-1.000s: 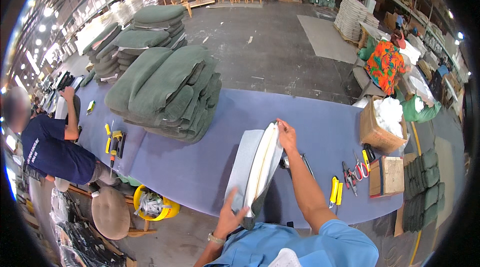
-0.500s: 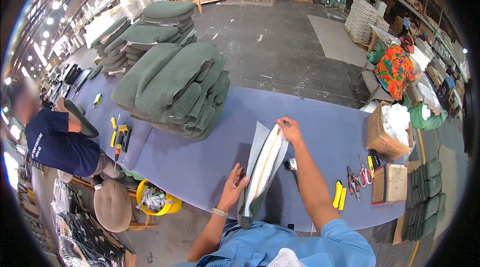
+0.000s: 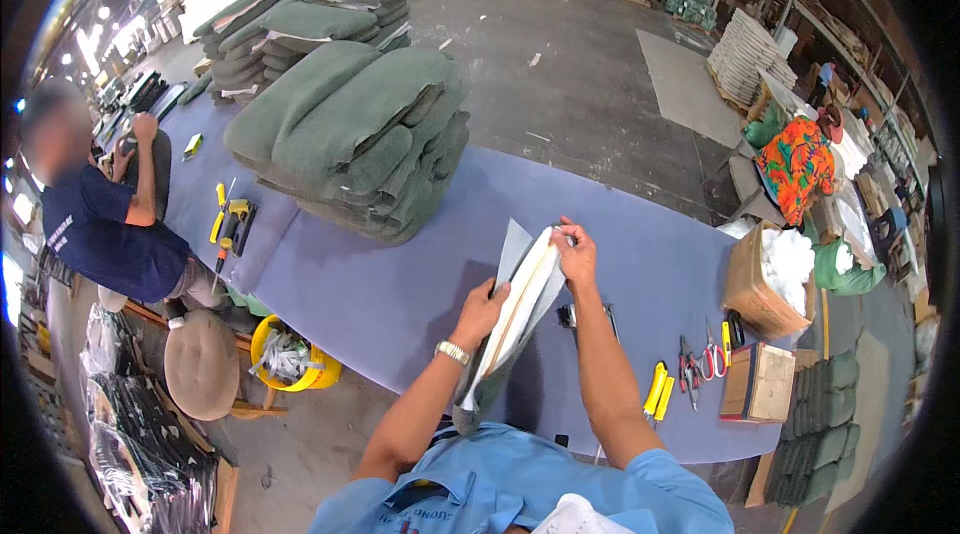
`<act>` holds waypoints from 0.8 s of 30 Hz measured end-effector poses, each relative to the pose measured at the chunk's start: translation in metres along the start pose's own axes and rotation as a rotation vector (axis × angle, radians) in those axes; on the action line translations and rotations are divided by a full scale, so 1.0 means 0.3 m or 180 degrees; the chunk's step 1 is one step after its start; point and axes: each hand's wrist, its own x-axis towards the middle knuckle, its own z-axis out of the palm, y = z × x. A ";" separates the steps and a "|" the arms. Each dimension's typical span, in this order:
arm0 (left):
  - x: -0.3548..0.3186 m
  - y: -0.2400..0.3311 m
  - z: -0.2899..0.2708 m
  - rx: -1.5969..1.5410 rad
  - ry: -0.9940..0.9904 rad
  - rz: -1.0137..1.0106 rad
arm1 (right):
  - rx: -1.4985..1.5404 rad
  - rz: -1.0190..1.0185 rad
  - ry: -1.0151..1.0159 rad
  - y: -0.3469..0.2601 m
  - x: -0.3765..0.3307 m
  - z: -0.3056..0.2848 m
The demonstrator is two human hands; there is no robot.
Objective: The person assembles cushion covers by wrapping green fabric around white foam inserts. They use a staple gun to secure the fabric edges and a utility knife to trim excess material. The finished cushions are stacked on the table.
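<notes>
I hold a flat cushion pad point(image 3: 522, 309), white foam with a grey fabric cover around it, upright on its edge over the blue-covered table point(image 3: 400, 274). My right hand point(image 3: 575, 252) grips its top end. My left hand point(image 3: 481, 312) is closed on its left side, partway down, with a wristwatch on that wrist. The pad's lower end reaches down to my blue shirt.
A pile of green cushions point(image 3: 350, 134) lies on the table's far left. Scissors, pliers and yellow-handled tools point(image 3: 690, 369) lie at the right, by a wooden block point(image 3: 765, 382) and a cardboard box of white stuffing point(image 3: 770, 279). A person in navy point(image 3: 100, 224) works at the left end.
The pad has swung from lying nearly flat on the table to standing more upright and closer to me. My left hand has moved up its left side.
</notes>
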 end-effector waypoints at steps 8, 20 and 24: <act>-0.108 0.161 -0.040 -0.0514 0.0133 0.0082 | 0.0111 -0.0592 0.0032 -0.166 -0.157 0.036; -0.366 0.230 -0.098 -0.1107 0.0490 0.0365 | 0.0828 -0.0897 -0.0119 -0.327 -0.360 0.042; -0.331 0.201 -0.080 -0.1340 0.0536 0.0383 | 0.0593 -0.0449 0.0192 -0.320 -0.358 0.047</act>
